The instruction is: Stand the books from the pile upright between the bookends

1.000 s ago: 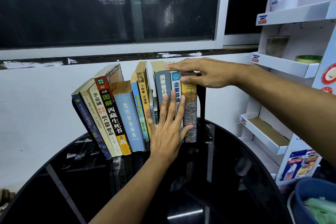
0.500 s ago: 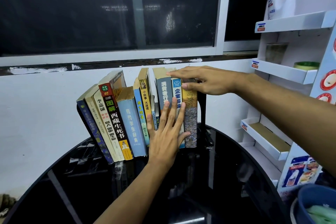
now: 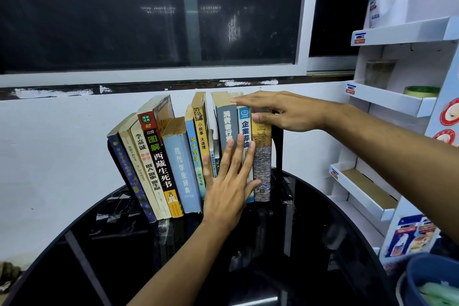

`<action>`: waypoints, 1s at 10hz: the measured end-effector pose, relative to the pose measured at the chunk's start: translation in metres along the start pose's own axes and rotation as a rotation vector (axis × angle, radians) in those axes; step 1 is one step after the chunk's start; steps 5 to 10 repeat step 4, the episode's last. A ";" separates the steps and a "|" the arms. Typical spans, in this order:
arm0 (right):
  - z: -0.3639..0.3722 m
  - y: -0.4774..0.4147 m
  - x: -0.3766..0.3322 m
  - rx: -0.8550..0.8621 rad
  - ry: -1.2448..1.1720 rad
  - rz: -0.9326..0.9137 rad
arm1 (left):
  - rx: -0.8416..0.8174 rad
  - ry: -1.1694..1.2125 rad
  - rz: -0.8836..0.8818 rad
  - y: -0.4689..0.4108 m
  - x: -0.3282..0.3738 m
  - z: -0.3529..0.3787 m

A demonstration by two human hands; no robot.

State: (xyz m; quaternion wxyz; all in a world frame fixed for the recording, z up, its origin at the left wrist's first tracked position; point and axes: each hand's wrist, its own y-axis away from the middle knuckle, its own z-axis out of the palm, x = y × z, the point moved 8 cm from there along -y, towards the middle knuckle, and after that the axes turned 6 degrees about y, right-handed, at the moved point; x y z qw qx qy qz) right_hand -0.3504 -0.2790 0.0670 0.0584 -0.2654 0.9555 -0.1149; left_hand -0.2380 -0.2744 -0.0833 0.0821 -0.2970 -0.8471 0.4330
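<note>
A row of several books (image 3: 181,164) stands on the black glass table (image 3: 310,243) between two black bookends. The left books lean leftward against the left bookend (image 3: 111,150); the right ones stand upright against the right bookend (image 3: 278,146). My left hand (image 3: 228,181) lies flat, fingers straight, pressed on the spines of the grey book (image 3: 226,122) and its neighbours. My right hand (image 3: 280,112) rests on the tops of the rightmost books, its thumb on the spine of the brown-and-blue book (image 3: 262,169).
A white wall and dark window stand right behind the books. A white rack of shelves (image 3: 387,104) rises at the right, close to my right arm. A blue bin (image 3: 432,278) sits at the lower right.
Both hands stay on the right-hand books. The view has shifted a little; the books look nearly unmoved.
</note>
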 end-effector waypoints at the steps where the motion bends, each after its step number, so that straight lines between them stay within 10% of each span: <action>1: 0.001 0.001 0.000 -0.010 -0.009 0.002 | -0.011 0.002 0.001 0.002 0.001 -0.001; 4: -0.011 0.023 -0.007 0.108 -0.030 0.041 | -0.277 0.485 -0.021 0.015 0.017 -0.027; 10: -0.011 0.023 -0.007 0.108 -0.030 0.041 | -0.277 0.485 -0.021 0.015 0.017 -0.027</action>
